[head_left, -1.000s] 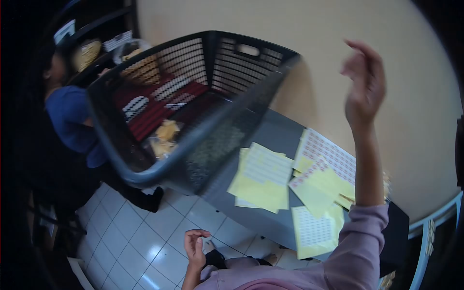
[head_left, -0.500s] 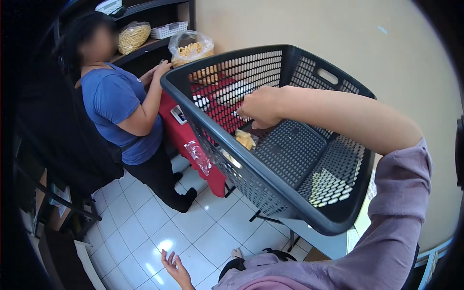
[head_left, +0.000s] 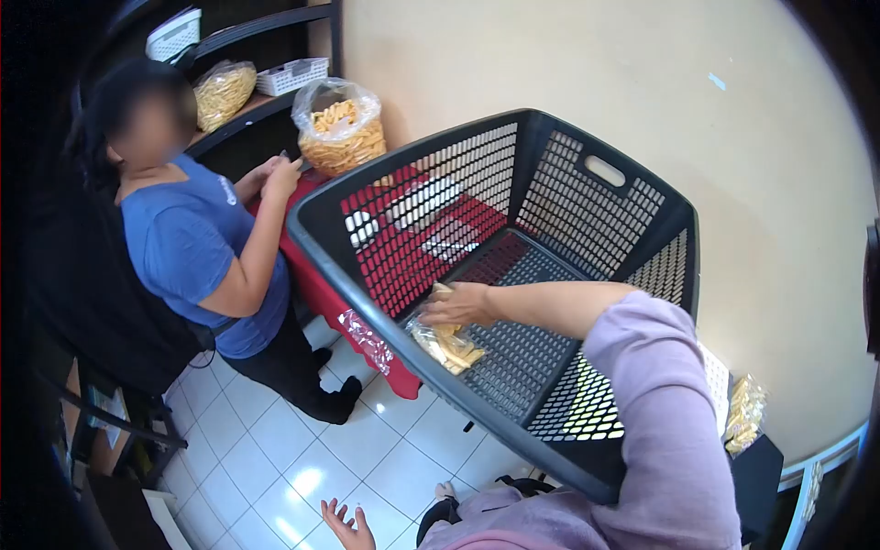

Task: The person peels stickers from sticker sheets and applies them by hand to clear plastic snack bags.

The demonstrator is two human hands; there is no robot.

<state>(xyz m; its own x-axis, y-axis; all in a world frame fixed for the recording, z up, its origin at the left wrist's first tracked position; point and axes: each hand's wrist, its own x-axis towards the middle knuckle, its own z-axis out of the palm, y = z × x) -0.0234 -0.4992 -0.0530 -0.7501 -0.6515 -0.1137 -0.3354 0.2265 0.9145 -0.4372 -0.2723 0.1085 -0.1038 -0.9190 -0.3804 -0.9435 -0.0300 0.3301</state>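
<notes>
A clear plastic packet point(head_left: 458, 356) of pale yellow, stick-like pieces lies in the dark grey basket point(head_left: 527, 170), on its slotted floor close to the side wall nearest the red cloth point(head_left: 316, 266). The wearer's right hand point(head_left: 469, 304) reaches down over the near wall, its fingers bent at the packet's upper end; the hand's back hides whether they pinch the film or merely rest on it. The left hand point(head_left: 346, 524) is spread and holds nothing, low over the white tiles point(head_left: 316, 431). Handling the packet well probably calls for a light hold on loose film, since the thin sticks look brittle, and a lift kept clear of the lattice, where soft plastic might snag. The basket is rigid moulded plastic, its tall sides pierced by rows of small rectangular slots, with a rounded rim and an oblong handle hole at the far end; pale yellow shows through its floor. Beyond it, a bulging transparent bag point(head_left: 341, 137) of similar pieces stands on the smooth cloth beside a person in a blue shirt point(head_left: 202, 243), and a second full bag point(head_left: 225, 94) sits on the dark shelf point(head_left: 252, 112) near a white lattice tray point(head_left: 293, 76).
</notes>
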